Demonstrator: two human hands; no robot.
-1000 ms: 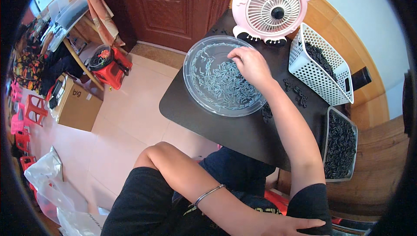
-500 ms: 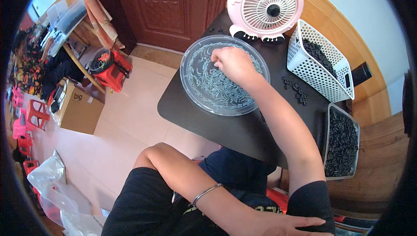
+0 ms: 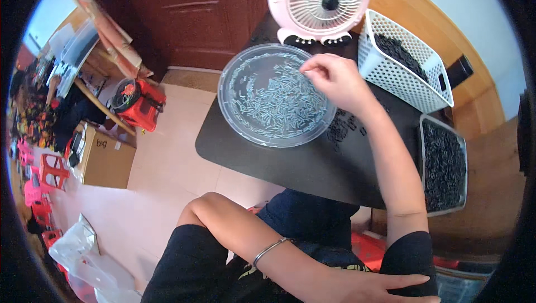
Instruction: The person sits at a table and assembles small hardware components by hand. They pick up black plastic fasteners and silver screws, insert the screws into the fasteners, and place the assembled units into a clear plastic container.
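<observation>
My right hand [image 3: 339, 81] hangs over the right rim of a round clear plastic tub [image 3: 228, 114]. Its thumb and fingertips are pinched together, and what they hold is too small to make out. Many thin, short, pale blue-grey rods [image 3: 282, 102] lie spread over the tub's bottom. Beside the tub, partly behind my right forearm, small black pieces [image 3: 341, 130] are scattered on the dark table. My left arm, wearing a silver bangle [image 3: 268, 250], crosses my body. My left hand [image 3: 385, 289] rests against my black right sleeve, fingers apart, holding nothing.
A pink fan [image 3: 321, 4] stands behind the tub on the dark table [image 3: 251, 163]. To the right are a white perforated basket [image 3: 391, 77] and a clear bin [image 3: 444, 163], both with black pieces. Left on the floor are a carton [image 3: 109, 160] and a red stool [image 3: 54, 170].
My right hand has moved right, from over the tub's middle to its right rim. Black pieces near the tub now show more. The whole view has shifted slightly; my left hand stays in place.
</observation>
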